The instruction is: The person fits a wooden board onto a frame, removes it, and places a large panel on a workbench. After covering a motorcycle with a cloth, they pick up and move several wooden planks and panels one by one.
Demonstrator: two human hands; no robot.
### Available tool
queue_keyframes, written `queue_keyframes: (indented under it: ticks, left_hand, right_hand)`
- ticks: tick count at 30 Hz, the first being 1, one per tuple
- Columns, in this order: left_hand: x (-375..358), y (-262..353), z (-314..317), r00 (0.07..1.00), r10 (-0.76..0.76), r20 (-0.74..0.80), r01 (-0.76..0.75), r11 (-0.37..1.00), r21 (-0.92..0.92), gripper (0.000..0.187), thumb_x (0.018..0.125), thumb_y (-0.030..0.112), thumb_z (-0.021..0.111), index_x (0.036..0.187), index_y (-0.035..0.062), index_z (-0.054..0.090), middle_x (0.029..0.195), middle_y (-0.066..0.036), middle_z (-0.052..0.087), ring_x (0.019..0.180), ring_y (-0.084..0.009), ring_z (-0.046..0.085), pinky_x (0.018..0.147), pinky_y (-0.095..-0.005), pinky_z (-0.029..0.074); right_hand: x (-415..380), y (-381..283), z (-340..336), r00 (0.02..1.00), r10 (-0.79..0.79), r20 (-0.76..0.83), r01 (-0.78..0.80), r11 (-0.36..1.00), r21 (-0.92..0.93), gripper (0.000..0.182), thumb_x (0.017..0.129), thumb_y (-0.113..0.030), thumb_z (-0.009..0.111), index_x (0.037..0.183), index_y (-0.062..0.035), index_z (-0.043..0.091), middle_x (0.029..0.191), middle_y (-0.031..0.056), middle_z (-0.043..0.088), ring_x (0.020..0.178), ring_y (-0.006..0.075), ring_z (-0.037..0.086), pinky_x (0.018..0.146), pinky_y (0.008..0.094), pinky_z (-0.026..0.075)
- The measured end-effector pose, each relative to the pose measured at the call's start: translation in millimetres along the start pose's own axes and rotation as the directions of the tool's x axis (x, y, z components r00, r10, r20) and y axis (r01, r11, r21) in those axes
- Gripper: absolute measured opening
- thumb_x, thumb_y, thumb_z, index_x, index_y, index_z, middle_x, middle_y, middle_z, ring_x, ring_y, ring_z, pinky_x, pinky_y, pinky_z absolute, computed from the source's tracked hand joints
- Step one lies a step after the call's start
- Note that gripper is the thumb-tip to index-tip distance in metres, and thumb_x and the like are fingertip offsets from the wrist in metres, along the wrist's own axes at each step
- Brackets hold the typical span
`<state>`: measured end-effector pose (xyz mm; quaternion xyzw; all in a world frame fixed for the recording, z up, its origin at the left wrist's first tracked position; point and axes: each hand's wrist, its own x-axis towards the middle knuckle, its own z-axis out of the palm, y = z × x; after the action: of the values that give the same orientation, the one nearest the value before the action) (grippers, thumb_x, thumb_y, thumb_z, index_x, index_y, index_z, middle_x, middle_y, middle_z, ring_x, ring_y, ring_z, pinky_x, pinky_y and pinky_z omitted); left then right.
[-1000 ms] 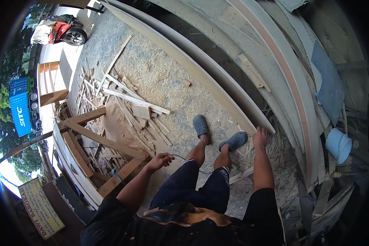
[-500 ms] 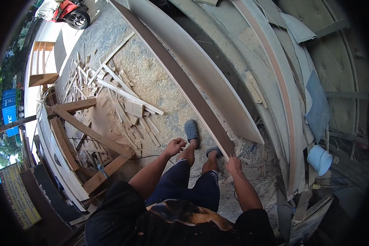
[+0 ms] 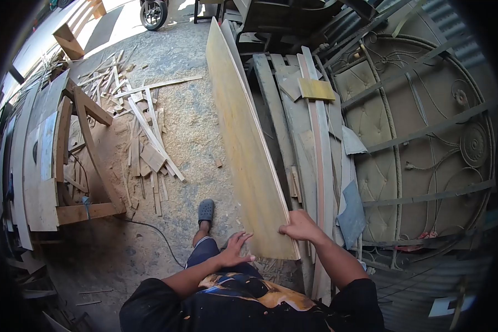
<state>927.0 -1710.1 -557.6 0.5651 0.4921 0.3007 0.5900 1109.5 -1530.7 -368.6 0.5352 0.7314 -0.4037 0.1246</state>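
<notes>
A long board with a yellowish face [image 3: 243, 155] stands on edge, leaning toward the stacked boards at the right. Its near upper corner is gripped by my right hand [image 3: 304, 227], fingers wrapped over the edge. My left hand [image 3: 235, 250] is spread, thumb and fingers apart, just left of the board's near lower end; nothing is in it. Another panel [image 3: 231, 39] shows behind the far end of the long board.
Wood offcuts [image 3: 149, 155] lie on the sawdust-covered floor ahead. At the left stands a wooden frame [image 3: 91, 212] with a cable beside it. Leaning boards [image 3: 318, 149], a blue-grey sheet [image 3: 351, 216] and a metal bed frame [image 3: 395, 199] line the right.
The view has turned to the right. The long board has tilted so its broad yellowish face now shows. My left hand has opened and come closer to the board.
</notes>
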Motion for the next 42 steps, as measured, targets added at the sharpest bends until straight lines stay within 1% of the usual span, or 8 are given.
queue_keyframes:
  ticks: [1,4,11,18,23,26,30,42]
  left_hand:
    - [-6.9,23.8,1.9,0.974,0.227,0.021,-0.226,0.943,0.243,0.088,0.073,0.052,0.068,0.141,0.0151,0.027,0.142,-0.024,0.016,0.129,-0.0414,0.023,0.102,-0.0528,0.027]
    - [-13.3,58.6,23.9,0.890,0.453,-0.051,-0.418,0.855,0.306,0.095,0.070,0.047,0.074,0.143,0.0160,0.022,0.143,-0.025,0.013,0.130,-0.0454,0.018,0.104,-0.0565,0.021]
    - [-13.2,141.8,-5.2,0.558,0.508,-0.656,-0.278,0.860,0.428,0.085,0.071,0.009,0.071,0.142,0.0130,0.024,0.136,-0.029,0.030,0.121,-0.0461,0.036,0.098,-0.0487,0.033]
    - [-36.6,141.0,-84.4,0.328,0.462,-0.824,-0.173,0.887,0.429,0.062,0.068,-0.009,0.057,0.128,0.0062,0.050,0.123,-0.024,0.052,0.111,-0.0399,0.053,0.093,-0.0420,0.042]
    - [-69.2,154.6,-172.5,0.073,0.183,-0.980,-0.259,0.953,0.158,0.031,0.087,0.008,0.059,0.117,0.0008,0.052,0.094,-0.013,0.063,0.078,-0.0159,0.061,0.071,-0.0296,0.049]
    - [-89.4,179.3,-226.1,-0.003,0.169,-0.986,-0.320,0.934,0.161,0.034,0.090,0.014,0.057,0.118,-0.0024,0.047,0.107,-0.013,0.057,0.097,-0.0205,0.056,0.085,-0.0316,0.045]
    - [-112.1,178.3,-292.8,-0.097,0.129,-0.987,-0.347,0.925,0.155,0.039,0.090,0.011,0.058,0.123,-0.0021,0.043,0.115,-0.014,0.054,0.104,-0.0213,0.052,0.093,-0.0335,0.040]
    - [-157.6,183.8,-417.1,-0.294,0.067,-0.953,-0.308,0.938,0.161,0.046,0.090,0.014,0.059,0.127,-0.0034,0.041,0.120,-0.013,0.052,0.108,-0.0208,0.050,0.096,-0.0337,0.038]
  right_hand:
    - [-0.3,-13.3,-8.3,1.000,-0.013,0.007,0.013,1.000,-0.020,0.035,0.063,-0.023,0.064,0.081,0.0072,0.065,0.072,0.0292,0.060,0.077,0.0401,0.063,0.071,0.0421,0.050]
    - [0.7,-54.7,-23.5,0.999,-0.049,0.000,0.049,0.998,-0.028,0.035,0.063,-0.024,0.064,0.076,0.0079,0.065,0.065,0.0269,0.059,0.069,0.0375,0.064,0.068,0.0406,0.051]
    - [25.6,-155.5,-41.9,0.992,-0.117,-0.042,0.123,0.979,0.162,0.037,0.065,-0.022,0.064,0.068,0.0151,0.061,0.060,0.0208,0.060,0.054,0.0274,0.064,0.050,0.0366,0.051]
    - [56.7,-215.4,-13.8,0.969,-0.231,0.085,0.177,0.895,0.410,0.030,0.074,-0.023,0.061,0.070,0.0067,0.059,0.058,0.0122,0.056,0.047,0.0200,0.057,0.045,0.0311,0.048]
    - [40.9,-294.5,-11.9,0.735,-0.640,0.223,0.440,0.701,0.562,0.034,0.089,-0.023,0.054,0.106,0.0065,0.057,0.080,0.0110,0.061,0.068,0.0147,0.062,0.060,0.0276,0.052]
    - [24.3,-335.9,-31.5,0.431,-0.882,0.190,0.721,0.464,0.514,0.036,0.088,-0.015,0.053,0.120,0.0016,0.052,0.089,0.0122,0.064,0.074,0.0145,0.064,0.065,0.0261,0.053]
    - [41.4,-356.3,-57.7,0.328,-0.925,0.192,0.752,0.379,0.539,0.031,0.086,-0.010,0.050,0.115,-0.0006,0.057,0.087,0.0109,0.066,0.072,0.0127,0.065,0.065,0.0251,0.053]
    - [189.1,-365.8,-143.4,0.569,-0.804,-0.176,0.762,0.434,0.481,0.025,0.087,-0.011,0.054,0.108,-0.0004,0.060,0.079,0.0088,0.065,0.069,0.0135,0.064,0.062,0.0257,0.052]
